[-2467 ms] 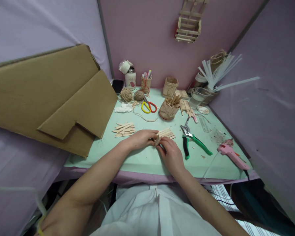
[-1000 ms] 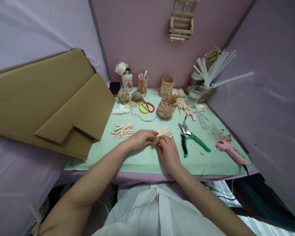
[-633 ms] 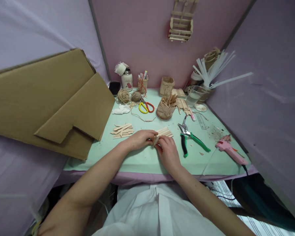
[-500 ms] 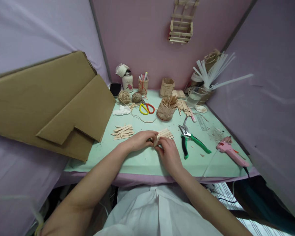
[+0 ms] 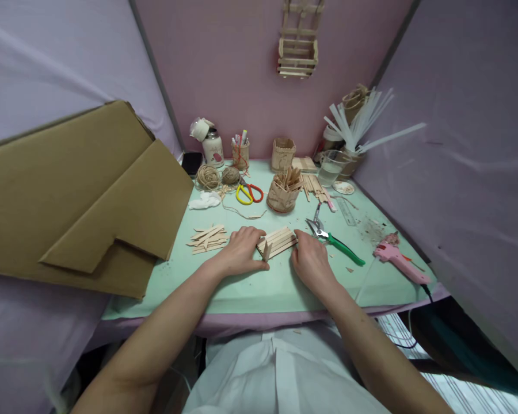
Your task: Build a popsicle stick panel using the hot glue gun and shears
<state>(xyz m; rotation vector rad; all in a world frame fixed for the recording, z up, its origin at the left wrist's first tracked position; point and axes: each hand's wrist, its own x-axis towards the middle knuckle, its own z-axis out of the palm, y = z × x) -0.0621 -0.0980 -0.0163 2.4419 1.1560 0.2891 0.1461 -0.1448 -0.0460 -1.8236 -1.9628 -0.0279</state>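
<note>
A small panel of wooden craft sticks point(image 5: 280, 240) lies on the table between my two hands. A short wooden piece point(image 5: 266, 250) stands upright at its left end. My left hand point(image 5: 244, 253) grips that left end, thumb at the near side and fingers at the far side. At the opposite end, my right hand point(image 5: 311, 257) has its curled fingers against the panel's right edge. Left of my left hand lies a loose pile of cut craft sticks point(image 5: 208, 238). Green-handled pruning shears point(image 5: 343, 247) lie beside my right hand, which covers part of them.
A pink glue gun point(image 5: 399, 261) lies at the right. Further back are scissors point(image 5: 249, 194), a stick-filled wooden holder point(image 5: 282, 195), twine balls point(image 5: 208, 176) and a clear cup point(image 5: 331, 168). A large cardboard sheet point(image 5: 95, 195) leans in from the left.
My hands have moved apart from the upright piece, the right one to the panel's right edge. More of the panel shows now. The whole view has shifted slightly.
</note>
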